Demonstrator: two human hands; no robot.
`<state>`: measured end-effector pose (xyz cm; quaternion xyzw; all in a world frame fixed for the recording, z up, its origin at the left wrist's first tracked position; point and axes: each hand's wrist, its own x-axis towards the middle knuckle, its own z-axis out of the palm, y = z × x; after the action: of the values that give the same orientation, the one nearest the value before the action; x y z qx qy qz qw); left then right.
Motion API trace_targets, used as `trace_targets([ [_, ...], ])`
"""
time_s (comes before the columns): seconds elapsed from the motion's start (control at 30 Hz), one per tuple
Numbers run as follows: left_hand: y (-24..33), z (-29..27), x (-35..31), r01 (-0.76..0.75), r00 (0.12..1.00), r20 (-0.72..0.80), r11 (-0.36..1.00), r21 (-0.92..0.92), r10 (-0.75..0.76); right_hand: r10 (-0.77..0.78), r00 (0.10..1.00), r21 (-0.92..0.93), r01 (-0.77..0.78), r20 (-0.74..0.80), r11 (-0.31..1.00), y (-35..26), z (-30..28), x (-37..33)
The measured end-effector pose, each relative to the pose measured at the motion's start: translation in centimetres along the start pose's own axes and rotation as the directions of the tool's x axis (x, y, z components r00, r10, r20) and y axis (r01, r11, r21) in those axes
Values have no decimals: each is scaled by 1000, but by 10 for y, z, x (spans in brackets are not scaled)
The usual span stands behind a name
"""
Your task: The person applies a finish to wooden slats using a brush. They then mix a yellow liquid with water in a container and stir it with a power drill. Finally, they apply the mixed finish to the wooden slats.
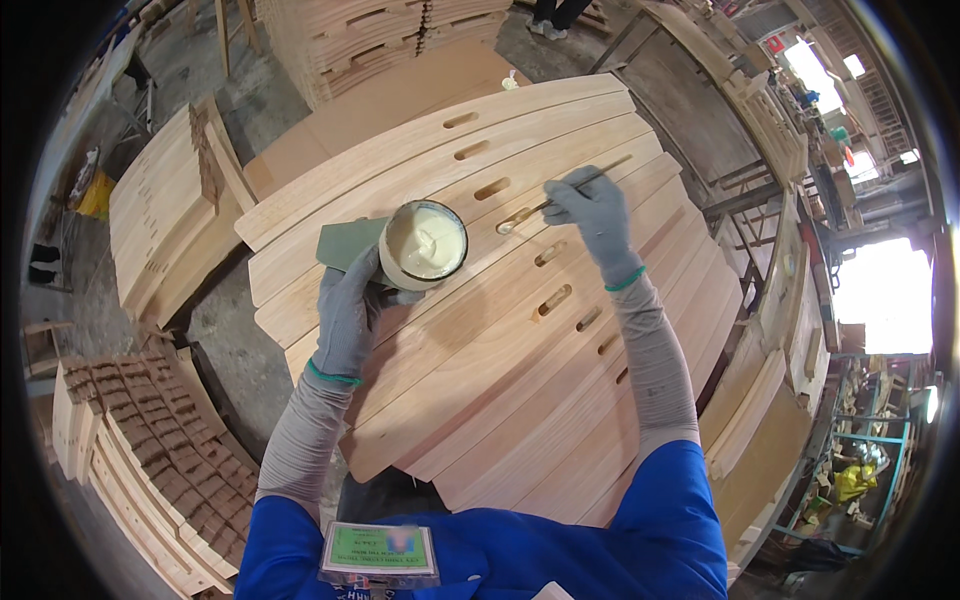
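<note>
My left hand (pixel 347 312), in a grey glove, grips a round cup (pixel 393 268) from its near side. Thick cream-white paste (pixel 430 242), perhaps glue, fills much of the cup. A flat grey-green piece (pixel 345 243) juts out to the cup's left; whether my fingers hold it too, I cannot tell. My gloved right hand (pixel 592 210) pinches a thin stick or brush (pixel 614 165). Its lower end reaches into the slot (pixel 512 221) of a pale wooden board (pixel 400 335). Several such boards lie side by side beneath both hands, most with one oblong slot.
Stacked slotted boards rise at the far side (pixel 345 50) and at the left (pixel 160 210). A pile of notched wooden pieces (pixel 150 440) stands at the lower left. Along the right runs a wooden bench (pixel 760 430), with a blue metal rack (pixel 870 437) beyond it. Someone's shoes (pixel 548 30) show at the top.
</note>
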<state>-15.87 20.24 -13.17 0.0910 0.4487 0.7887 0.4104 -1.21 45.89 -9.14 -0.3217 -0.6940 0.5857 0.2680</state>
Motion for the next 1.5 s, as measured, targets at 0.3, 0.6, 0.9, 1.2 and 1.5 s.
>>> trace_targets([
  [0.3, -11, -16, 4, -58, 998, -6, 995, -85, 58, -196, 911, -491, 366, 363, 790, -22, 25, -11],
  [0.6, -3, -8, -1, -77, 996, 32, 992, -104, 81, -167, 922, -488, 331, 349, 808, -28, 34, -12],
  [0.9, -7, -11, -2, -105, 994, -7, 990, -89, 105, -196, 959, -504, 274, 204, 819, -16, 18, -3],
  [1.2, 2, 3, -30, -98, 981, 176, 994, 54, 87, -277, 961, -235, 274, 22, 933, -22, -25, -27],
  [1.5, 6, 36, -78, -271, 953, 146, 962, 19, 265, -270, 943, -118, 296, 196, 948, -99, 3, -144],
])
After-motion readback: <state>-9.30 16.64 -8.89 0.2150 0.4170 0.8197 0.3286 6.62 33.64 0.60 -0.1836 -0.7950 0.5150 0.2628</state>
